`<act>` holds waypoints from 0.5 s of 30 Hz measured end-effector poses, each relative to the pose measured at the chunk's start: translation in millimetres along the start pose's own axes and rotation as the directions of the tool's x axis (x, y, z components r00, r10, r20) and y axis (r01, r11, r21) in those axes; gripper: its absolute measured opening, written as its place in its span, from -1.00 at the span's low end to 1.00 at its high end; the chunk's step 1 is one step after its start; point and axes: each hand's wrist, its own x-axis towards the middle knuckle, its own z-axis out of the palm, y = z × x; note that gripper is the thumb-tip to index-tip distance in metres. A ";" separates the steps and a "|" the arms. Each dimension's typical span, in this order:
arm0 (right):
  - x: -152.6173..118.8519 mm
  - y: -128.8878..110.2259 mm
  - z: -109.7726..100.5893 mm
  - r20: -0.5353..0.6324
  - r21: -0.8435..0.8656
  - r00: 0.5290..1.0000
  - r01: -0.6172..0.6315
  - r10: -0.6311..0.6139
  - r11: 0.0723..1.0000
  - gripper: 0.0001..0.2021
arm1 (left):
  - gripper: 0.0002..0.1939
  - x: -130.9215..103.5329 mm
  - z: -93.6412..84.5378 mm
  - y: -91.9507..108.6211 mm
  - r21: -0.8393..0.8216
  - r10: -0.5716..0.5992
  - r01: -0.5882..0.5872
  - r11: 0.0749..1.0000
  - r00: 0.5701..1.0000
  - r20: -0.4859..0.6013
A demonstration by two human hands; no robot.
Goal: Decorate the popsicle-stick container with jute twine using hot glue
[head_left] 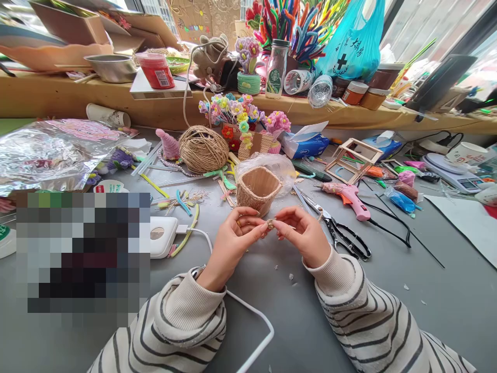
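The twine-covered basket (251,198) looks rough and matt.

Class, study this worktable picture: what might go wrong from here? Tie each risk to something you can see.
1. The small piece at the fingertips of the left hand and right hand is tiny, so it might slip and get lost.
2. The scissors lie close beside the right hand, which might brush them.
3. The white cable runs by the left sleeve, which could snag it.

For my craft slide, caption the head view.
Left hand and right hand pinch a small tan piece near a basket.
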 end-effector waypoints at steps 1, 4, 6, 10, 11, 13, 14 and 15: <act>-0.8 -0.7 -0.3 -0.013 -0.052 0.998 0.060 -0.061 0.997 -0.82 | -0.67 -0.1 0.2 0.3 -0.005 -0.005 0.005 1.000 1.000 -0.001; -2.8 -4.2 -1.9 0.006 -0.235 0.973 0.225 -0.230 0.945 -0.92 | -0.66 -0.2 0.5 0.5 0.006 0.004 -0.004 1.000 1.000 -0.013; -3.4 -6.5 -2.9 0.038 -0.332 0.952 0.299 -0.304 0.895 -0.93 | -0.67 -0.2 0.5 0.0 0.025 0.017 -0.017 1.000 1.000 -0.021; -2.4 -7.2 -3.6 0.072 -0.462 0.927 0.358 -0.368 0.811 -0.93 | -0.68 -0.9 0.6 -2.1 0.062 0.048 -0.046 0.997 0.998 -0.033; -1.9 -6.7 -3.6 0.078 -0.482 0.925 0.361 -0.371 0.799 -0.94 | -0.68 -1.2 0.7 -2.6 0.072 0.060 -0.057 0.996 0.998 -0.033; -1.2 -5.3 -3.6 0.085 -0.508 0.921 0.369 -0.381 0.778 -0.94 | -0.69 -1.9 1.1 -3.4 0.099 0.084 -0.081 0.992 0.996 -0.027; -0.9 -4.6 -3.7 0.087 -0.519 0.916 0.377 -0.391 0.767 -0.95 | -0.69 -2.1 1.3 -3.6 0.113 0.096 -0.093 0.989 0.995 -0.023; -0.7 -3.8 -3.8 0.089 -0.530 0.910 0.388 -0.405 0.754 -0.95 | -0.69 -2.3 1.5 -3.6 0.127 0.107 -0.104 0.987 0.994 -0.018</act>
